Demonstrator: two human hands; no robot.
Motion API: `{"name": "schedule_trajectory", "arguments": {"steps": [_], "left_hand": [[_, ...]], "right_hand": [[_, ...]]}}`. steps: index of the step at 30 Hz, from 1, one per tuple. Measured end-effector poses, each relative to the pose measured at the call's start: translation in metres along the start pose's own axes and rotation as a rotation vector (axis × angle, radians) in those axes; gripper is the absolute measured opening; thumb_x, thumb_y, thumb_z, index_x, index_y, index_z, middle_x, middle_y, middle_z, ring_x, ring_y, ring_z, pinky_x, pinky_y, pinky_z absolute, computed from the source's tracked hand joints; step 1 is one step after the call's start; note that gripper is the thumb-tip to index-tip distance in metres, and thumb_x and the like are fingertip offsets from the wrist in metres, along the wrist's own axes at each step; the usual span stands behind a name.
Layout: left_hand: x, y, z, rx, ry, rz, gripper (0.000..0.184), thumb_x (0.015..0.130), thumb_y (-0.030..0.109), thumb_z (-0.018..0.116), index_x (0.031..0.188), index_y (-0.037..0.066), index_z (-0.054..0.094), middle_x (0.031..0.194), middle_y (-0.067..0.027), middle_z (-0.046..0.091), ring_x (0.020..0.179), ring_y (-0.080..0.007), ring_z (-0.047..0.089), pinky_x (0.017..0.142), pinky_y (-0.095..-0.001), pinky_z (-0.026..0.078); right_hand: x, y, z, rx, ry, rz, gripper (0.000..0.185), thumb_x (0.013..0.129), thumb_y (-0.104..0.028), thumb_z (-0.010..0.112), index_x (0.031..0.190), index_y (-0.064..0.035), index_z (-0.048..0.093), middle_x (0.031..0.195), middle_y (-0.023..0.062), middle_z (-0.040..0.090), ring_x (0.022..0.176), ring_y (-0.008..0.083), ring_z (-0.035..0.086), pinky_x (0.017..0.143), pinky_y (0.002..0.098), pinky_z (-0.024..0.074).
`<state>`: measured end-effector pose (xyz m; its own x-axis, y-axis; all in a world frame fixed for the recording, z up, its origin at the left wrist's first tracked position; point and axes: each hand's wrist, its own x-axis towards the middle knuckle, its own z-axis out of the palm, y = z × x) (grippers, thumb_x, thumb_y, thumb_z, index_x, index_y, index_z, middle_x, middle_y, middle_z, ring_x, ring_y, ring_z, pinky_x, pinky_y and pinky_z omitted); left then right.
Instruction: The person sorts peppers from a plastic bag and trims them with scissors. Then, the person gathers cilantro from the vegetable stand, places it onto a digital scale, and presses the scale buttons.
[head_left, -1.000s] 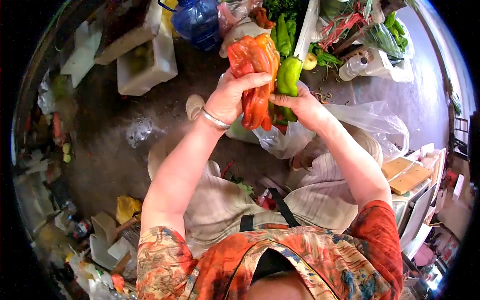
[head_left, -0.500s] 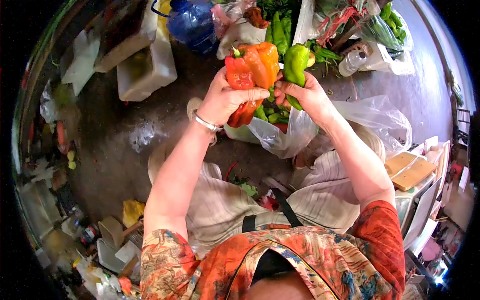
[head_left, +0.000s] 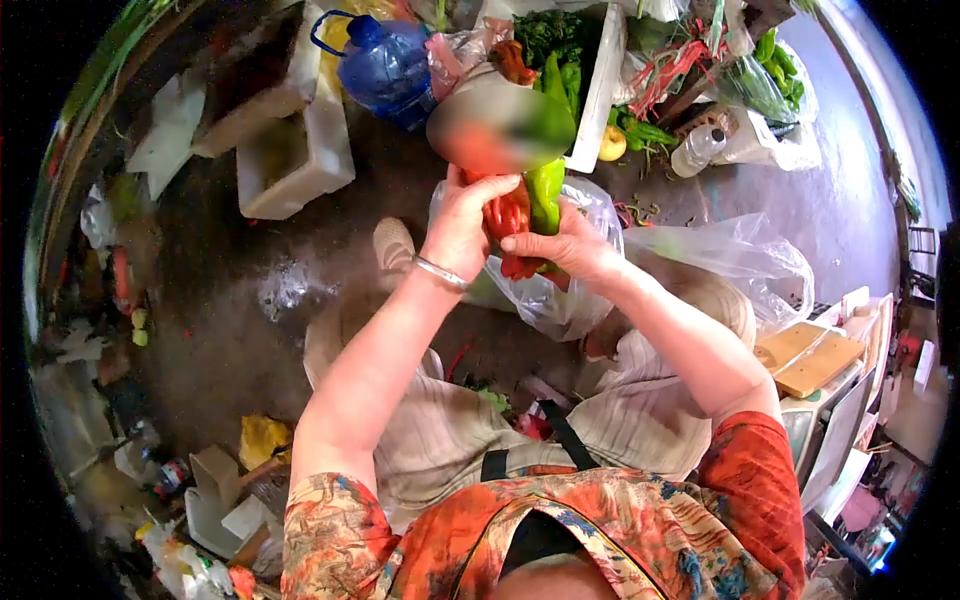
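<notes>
Over the clear plastic bag [head_left: 572,300], I see the left hand [head_left: 462,228] curled round red peppers [head_left: 508,215] and the right hand [head_left: 582,245] closed on a green pepper [head_left: 546,197], its thumb across the red. A blurred patch hides their upper ends from me. The dark floor [head_left: 205,320] is stained; beyond stand a blue jug [head_left: 388,78] and a white foam box [head_left: 330,165].

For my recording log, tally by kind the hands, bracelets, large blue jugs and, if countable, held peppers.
Hands: 2 (left hand, right hand)
Bracelet: 1
Blue jug: 1
Total: 4, leaving out the held peppers, too blurred and covered to count.
</notes>
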<state>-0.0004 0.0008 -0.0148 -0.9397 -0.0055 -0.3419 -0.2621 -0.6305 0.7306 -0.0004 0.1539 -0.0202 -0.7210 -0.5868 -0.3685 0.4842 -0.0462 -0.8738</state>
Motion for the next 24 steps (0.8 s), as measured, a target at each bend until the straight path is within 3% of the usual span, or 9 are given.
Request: {"name": "schedule_trajectory", "arguments": {"steps": [4,5,6,9,12,16,19,22,24], "left_hand": [[0.0,0.005,0.001,-0.028,-0.084,0.021,0.047,0.083,0.011,0.055,0.129,0.01,0.044,0.119,-0.0066,0.053,0.113,-0.0234,0.05,0.099,-0.0373,0.037],[0.004,0.007,-0.004,-0.036,-0.16,-0.002,0.065,0.083,0.014,0.058,0.14,0.008,0.028,0.119,-0.0067,0.051,0.112,-0.0211,0.049,0.096,-0.0347,0.04],[0.003,0.012,-0.003,-0.038,-0.163,0.001,0.065,0.083,0.014,0.058,0.14,0.008,0.028,0.119,-0.0067,0.051,0.112,-0.0211,0.049,0.096,-0.0347,0.04],[-0.001,0.026,0.002,0.131,-0.019,-0.098,0.088,0.081,0.027,0.062,0.147,0.006,0.008,0.12,-0.0066,0.051,0.112,-0.0208,0.049,0.094,-0.0368,0.036],[0.0,0.025,0.003,0.161,0.031,-0.113,0.074,0.082,0.03,0.06,0.144,0.017,0.024,0.125,-0.0033,0.05,0.107,-0.0169,0.05,0.086,-0.0341,0.035],[0.004,0.02,-0.006,0.183,0.0,-0.128,0.076,0.081,0.026,0.064,0.144,0.013,0.023,0.124,-0.0055,0.049,0.106,-0.0178,0.051,0.086,-0.0349,0.036],[0.006,0.023,-0.01,0.176,-0.002,-0.126,0.071,0.083,0.022,0.063,0.142,0.012,0.025,0.124,-0.0069,0.05,0.105,-0.0185,0.052,0.085,-0.0353,0.037],[0.008,0.027,-0.013,0.184,-0.001,-0.109,0.066,0.084,0.021,0.062,0.14,0.011,0.029,0.122,-0.0087,0.052,0.103,-0.0191,0.053,0.084,-0.0356,0.04],[0.007,0.028,-0.012,0.21,-0.007,-0.101,0.064,0.085,0.021,0.063,0.139,0.009,0.031,0.121,-0.0098,0.053,0.102,-0.0195,0.054,0.084,-0.0357,0.041]], "right_hand": [[0.007,-0.002,-0.005,0.184,-0.028,0.081,0.046,0.08,-0.017,0.071,0.119,-0.0049,0.05,0.103,0.0072,0.062,0.086,0.0157,0.063,0.075,0.0284,0.0513],[0.012,0.0,-0.007,0.298,0.008,0.059,0.048,0.08,-0.018,0.07,0.121,-0.005,0.049,0.106,0.0073,0.062,0.094,0.0166,0.062,0.081,0.0297,0.0503],[0.015,-0.002,-0.009,0.41,-0.011,0.091,0.049,0.079,-0.016,0.069,0.123,-0.005,0.05,0.113,0.0065,0.061,0.103,0.0168,0.058,0.088,0.0319,0.0467],[0.027,-0.014,-0.019,0.363,0.104,0.048,0.047,0.079,-0.017,0.069,0.121,-0.0059,0.053,0.112,0.0044,0.062,0.102,0.0162,0.058,0.091,0.0332,0.0458],[0.045,-0.032,-0.038,0.334,0.17,0.007,0.056,0.075,-0.022,0.074,0.124,-0.0057,0.052,0.115,0.0061,0.06,0.107,0.0172,0.055,0.093,0.0324,0.0423],[0.084,-0.082,-0.069,0.277,0.28,-0.054,0.043,0.081,-0.027,0.07,0.115,-0.0053,0.055,0.103,0.007,0.064,0.089,0.0197,0.062,0.08,0.033,0.0501],[0.107,-0.078,-0.105,-0.056,0.573,-0.112,0.043,0.083,-0.027,0.069,0.114,-0.0016,0.053,0.092,0.0045,0.063,0.082,0.0152,0.062,0.059,0.0275,0.0443],[0.092,-0.05,-0.102,-0.104,0.531,-0.093,0.043,0.083,-0.019,0.067,0.117,-0.0001,0.051,0.093,0.005,0.063,0.08,0.0154,0.061,0.059,0.0257,0.0433],[0.082,-0.049,-0.086,-0.175,0.335,-0.042,0.05,0.081,-0.008,0.06,0.129,-0.004,0.044,0.098,0.0054,0.063,0.083,0.0145,0.059,0.066,0.0273,0.0438]]}}
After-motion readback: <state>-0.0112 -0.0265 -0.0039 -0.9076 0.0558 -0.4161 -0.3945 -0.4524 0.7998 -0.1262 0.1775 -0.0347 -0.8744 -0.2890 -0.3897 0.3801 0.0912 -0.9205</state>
